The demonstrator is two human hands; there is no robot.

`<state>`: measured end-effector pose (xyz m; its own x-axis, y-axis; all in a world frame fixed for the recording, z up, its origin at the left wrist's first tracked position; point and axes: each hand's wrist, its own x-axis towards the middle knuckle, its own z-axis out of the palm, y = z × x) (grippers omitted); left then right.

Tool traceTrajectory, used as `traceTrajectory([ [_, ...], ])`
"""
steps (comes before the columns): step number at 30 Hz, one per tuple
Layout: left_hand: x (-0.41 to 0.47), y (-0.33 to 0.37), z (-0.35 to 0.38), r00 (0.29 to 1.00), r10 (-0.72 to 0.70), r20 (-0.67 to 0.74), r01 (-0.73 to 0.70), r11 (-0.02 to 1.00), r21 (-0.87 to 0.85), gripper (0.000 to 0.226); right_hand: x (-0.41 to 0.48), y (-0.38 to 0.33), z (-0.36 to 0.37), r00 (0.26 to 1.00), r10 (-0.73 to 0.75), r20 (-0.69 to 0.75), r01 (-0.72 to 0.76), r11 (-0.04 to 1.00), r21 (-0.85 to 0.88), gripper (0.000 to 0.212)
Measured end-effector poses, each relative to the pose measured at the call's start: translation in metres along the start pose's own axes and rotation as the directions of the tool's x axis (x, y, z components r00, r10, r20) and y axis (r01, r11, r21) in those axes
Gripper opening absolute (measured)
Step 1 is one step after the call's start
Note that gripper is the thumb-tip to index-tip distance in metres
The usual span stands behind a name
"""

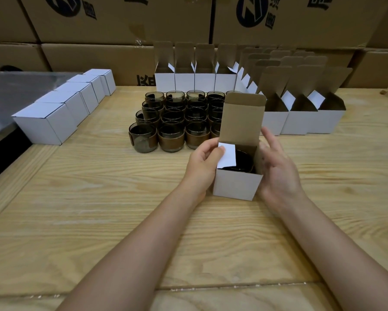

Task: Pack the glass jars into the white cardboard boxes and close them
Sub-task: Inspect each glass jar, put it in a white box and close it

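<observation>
A white cardboard box (235,184) stands open on the wooden table in front of me, its tall lid flap upright. A dark glass jar (243,161) sits inside it. My left hand (203,163) holds the box's left side, thumb pressing the left side flap (227,157) inward. On the right side of the box is my right hand (278,169), fingers spread and touching the right wall. Behind the box, several dark glass jars (171,124) with brown bands stand in rows.
Several closed white boxes (60,108) line up at the left. Open empty white boxes (195,72) stand in rows at the back and right (300,111). Large brown cartons (121,23) are stacked behind the table. A grey metal surface (13,95) lies at the left.
</observation>
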<state>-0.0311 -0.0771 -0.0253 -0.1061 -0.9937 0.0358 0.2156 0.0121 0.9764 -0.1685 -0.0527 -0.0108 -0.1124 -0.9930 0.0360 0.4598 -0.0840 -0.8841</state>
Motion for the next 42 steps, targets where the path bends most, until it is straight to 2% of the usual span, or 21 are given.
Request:
traceTrajectory([
  [2, 0.0, -0.001, 0.0, 1.0, 0.01, 0.002, -0.01, 1.0, -0.014, 0.022, -0.001, 0.003, 0.004, 0.997, -0.071, 0.011, 0.072, 0.98, -0.185, 0.042],
  [4, -0.001, -0.001, 0.001, 1.0, 0.016, 0.005, -0.016, 0.999, -0.033, 0.023, -0.001, 0.003, 0.004, 0.987, -0.151, 0.055, 0.16, 0.953, -0.256, 0.049],
  [7, -0.001, 0.0, 0.002, 0.999, 0.035, 0.002, -0.035, 0.996, -0.082, 0.028, 0.0, 0.002, 0.003, 0.973, -0.212, 0.087, 0.227, 0.943, -0.245, 0.053],
  [10, -0.002, 0.001, 0.002, 0.999, 0.043, 0.01, -0.041, 0.988, -0.148, 0.028, 0.001, 0.005, 0.002, 0.966, -0.248, 0.071, 0.258, 0.938, -0.23, 0.041],
  [14, -0.004, 0.004, 0.001, 0.998, 0.059, 0.037, -0.052, 0.985, -0.163, 0.022, 0.001, 0.0, -0.003, 0.976, -0.208, 0.071, 0.219, 0.951, -0.22, 0.025],
  [16, -0.005, 0.006, 0.001, 0.998, 0.054, 0.042, -0.046, 0.984, -0.173, 0.021, 0.0, -0.001, -0.008, 0.971, -0.211, 0.113, 0.235, 0.933, -0.274, 0.034],
  [18, -0.006, 0.007, 0.0, 0.999, 0.035, 0.038, -0.027, 0.978, -0.206, 0.023, -0.003, -0.001, -0.01, 0.949, -0.24, 0.206, 0.302, 0.882, -0.362, 0.055],
  [19, -0.007, 0.007, 0.0, 0.999, 0.029, 0.037, -0.02, 0.975, -0.22, 0.024, -0.005, -0.001, -0.011, 0.931, -0.249, 0.266, 0.343, 0.846, -0.409, 0.059],
  [22, -0.007, 0.009, 0.0, 0.999, 0.031, 0.036, -0.021, 0.969, -0.245, 0.024, -0.008, 0.001, -0.01, 0.875, -0.273, 0.399, 0.46, 0.724, -0.513, 0.045],
  [24, -0.008, 0.009, -0.001, 0.999, 0.022, 0.039, -0.011, 0.968, -0.251, 0.023, -0.008, 0.001, -0.01, 0.872, -0.271, 0.407, 0.46, 0.738, -0.494, 0.033],
  [26, -0.008, 0.008, -0.001, 0.999, 0.012, 0.042, -0.001, 0.968, -0.252, 0.025, -0.009, 0.0, -0.01, 0.879, -0.258, 0.401, 0.439, 0.767, -0.469, 0.032],
  [33, -0.008, 0.008, -0.006, 0.996, -0.028, 0.09, 0.053, 0.957, -0.284, 0.025, -0.009, 0.0, -0.013, 0.868, -0.249, 0.431, 0.471, 0.691, -0.549, 0.025],
  [36, -0.009, 0.008, -0.008, 0.992, -0.006, 0.125, 0.04, 0.961, -0.274, 0.016, -0.01, 0.0, -0.014, 0.865, -0.231, 0.445, 0.469, 0.686, -0.556, 0.025],
  [37, -0.01, 0.009, -0.008, 0.99, 0.003, 0.138, 0.034, 0.964, -0.263, 0.016, -0.009, 0.0, -0.014, 0.866, -0.223, 0.448, 0.465, 0.691, -0.554, 0.025],
  [40, -0.014, 0.007, -0.006, 0.985, 0.034, 0.167, 0.0, 0.98, -0.199, 0.038, -0.008, -0.001, -0.015, 0.861, -0.203, 0.466, 0.459, 0.703, -0.543, 0.027],
  [42, -0.014, 0.005, -0.004, 0.986, 0.069, 0.15, -0.04, 0.981, -0.189, 0.034, -0.008, -0.001, -0.016, 0.853, -0.197, 0.484, 0.473, 0.684, -0.556, 0.027],
])
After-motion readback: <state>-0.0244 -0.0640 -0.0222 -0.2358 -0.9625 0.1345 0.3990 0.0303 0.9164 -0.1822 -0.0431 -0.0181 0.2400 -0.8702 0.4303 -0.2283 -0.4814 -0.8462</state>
